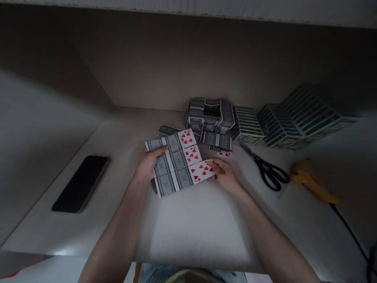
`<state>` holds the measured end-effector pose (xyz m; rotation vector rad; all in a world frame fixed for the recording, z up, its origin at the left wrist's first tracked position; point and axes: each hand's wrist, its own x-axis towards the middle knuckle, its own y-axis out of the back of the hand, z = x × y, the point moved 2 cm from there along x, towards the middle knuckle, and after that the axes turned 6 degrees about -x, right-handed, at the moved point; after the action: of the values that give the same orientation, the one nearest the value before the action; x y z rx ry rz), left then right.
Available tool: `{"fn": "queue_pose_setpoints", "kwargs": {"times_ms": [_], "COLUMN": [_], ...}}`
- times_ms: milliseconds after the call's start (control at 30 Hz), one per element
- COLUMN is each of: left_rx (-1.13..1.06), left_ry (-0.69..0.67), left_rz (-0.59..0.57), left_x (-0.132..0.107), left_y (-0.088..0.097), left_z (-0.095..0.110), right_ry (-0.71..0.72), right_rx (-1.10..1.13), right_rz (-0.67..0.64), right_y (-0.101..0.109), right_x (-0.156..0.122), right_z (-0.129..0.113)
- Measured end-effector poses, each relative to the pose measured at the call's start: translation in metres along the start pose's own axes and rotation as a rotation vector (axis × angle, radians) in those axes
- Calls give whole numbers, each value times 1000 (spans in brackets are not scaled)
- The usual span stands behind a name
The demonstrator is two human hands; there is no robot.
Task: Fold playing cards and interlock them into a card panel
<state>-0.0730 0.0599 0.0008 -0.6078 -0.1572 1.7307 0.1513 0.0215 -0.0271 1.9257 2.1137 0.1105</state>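
My left hand (149, 165) grips the left side of a group of overlapping playing cards (172, 167), its fingers lying across their grey patterned backs. Three cards with red hearts on white faces extend to the right of the backs: a ten (187, 137), a nine (193, 154) and a lower heart card (202, 171). My right hand (224, 175) pinches the end of that lower card, fingertips over its corner. Behind the hands lies a loose heap of grey-backed cards (210, 118), with a small heart card (224, 154) showing at its near edge.
Rows of leaning cards stand in stacked structures (303, 118) at the right of the white desk (200, 232). Black-handled scissors (269, 171) and a yellow tool (309, 182) with a black cable lie to the right. A black phone (81, 184) lies at left.
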Motion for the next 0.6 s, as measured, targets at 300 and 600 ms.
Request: {"fn": "queue_pose_setpoints", "kwargs": {"times_ms": [300, 600], "left_rx": [-9, -57], "left_ry": [9, 105], "left_rz": [40, 15], "left_x": [-2, 0], "left_y": [-2, -3], "left_z": [-2, -2], "right_ry": [5, 23], "right_rx": [-21, 70], "right_rz": [41, -24], "right_y": [-1, -3], "right_x": [0, -6], "right_z": [3, -7]}}
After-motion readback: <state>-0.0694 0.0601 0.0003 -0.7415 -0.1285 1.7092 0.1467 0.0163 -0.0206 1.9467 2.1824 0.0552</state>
